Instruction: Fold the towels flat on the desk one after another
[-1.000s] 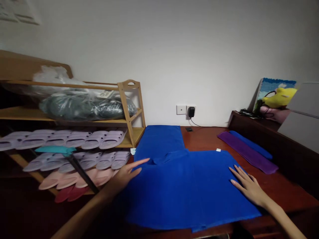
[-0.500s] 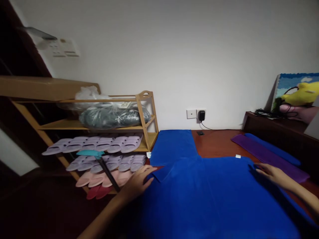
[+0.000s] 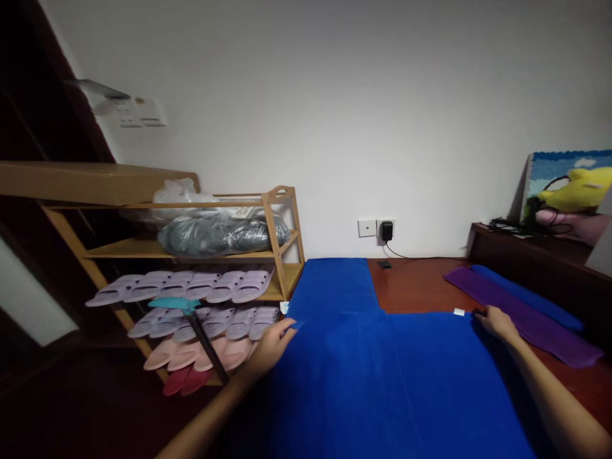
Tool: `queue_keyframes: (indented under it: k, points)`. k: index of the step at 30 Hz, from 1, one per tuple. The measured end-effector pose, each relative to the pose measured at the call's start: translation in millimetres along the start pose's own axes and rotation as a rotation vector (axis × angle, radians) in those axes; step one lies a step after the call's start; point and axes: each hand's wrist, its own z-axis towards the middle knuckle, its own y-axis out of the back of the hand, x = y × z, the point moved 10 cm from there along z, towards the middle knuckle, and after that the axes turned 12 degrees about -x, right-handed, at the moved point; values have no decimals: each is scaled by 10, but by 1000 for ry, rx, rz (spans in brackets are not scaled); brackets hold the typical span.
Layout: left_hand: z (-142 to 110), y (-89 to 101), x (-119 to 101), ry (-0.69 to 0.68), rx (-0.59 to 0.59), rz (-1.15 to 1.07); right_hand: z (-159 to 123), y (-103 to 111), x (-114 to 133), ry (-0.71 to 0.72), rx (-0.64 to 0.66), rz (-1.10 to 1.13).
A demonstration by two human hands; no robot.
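Two hands of mine are at the far corners of a large blue cloth [image 3: 354, 389]: my left hand [image 3: 270, 347] pinches the left corner between thumb and fingers, and my right hand [image 3: 498, 322] has its fingers curled together at the right corner, pinching the edge there. The cloth spreads between my forearms over the reddish-brown table [image 3: 415, 287] and runs toward me out of view at the bottom. Near my right fingers, a small white label [image 3: 459, 312] sticks out from its far edge. Just beyond my left hand, a smaller blue cloth [image 3: 332, 280] lies flat toward the wall, its near edge meeting the large one; whether it runs underneath I cannot tell. To the right of my right hand, a purple cloth [image 3: 519, 319] lies along the table beside a narrow blue strip [image 3: 530, 296]. On my left stands a wooden rack [image 3: 285, 255] with rows of lilac slippers [image 3: 251, 285], pink ones lower down, and clear-bagged dark items above. Against the wall ahead, a black adapter [image 3: 387, 231] sits in a socket, and farther right a yellow plush toy [image 3: 576, 190] rests before a blue picture [image 3: 549, 166].
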Motion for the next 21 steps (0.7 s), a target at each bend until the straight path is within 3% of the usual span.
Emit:
queue_keyframes:
  k: [3, 6, 14, 21]
  points:
    - [75, 203, 331, 196, -188, -68, 34, 47, -95, -11, -38, 13]
    - [145, 292, 482, 204, -256, -56, -16, 151, -141, -48, -71, -4]
    - [317, 414, 658, 165, -211, 102, -155, 390, 46, 44, -113, -109]
    - [386, 358, 708, 142, -136, 169, -94, 303, 41, 60, -106, -103]
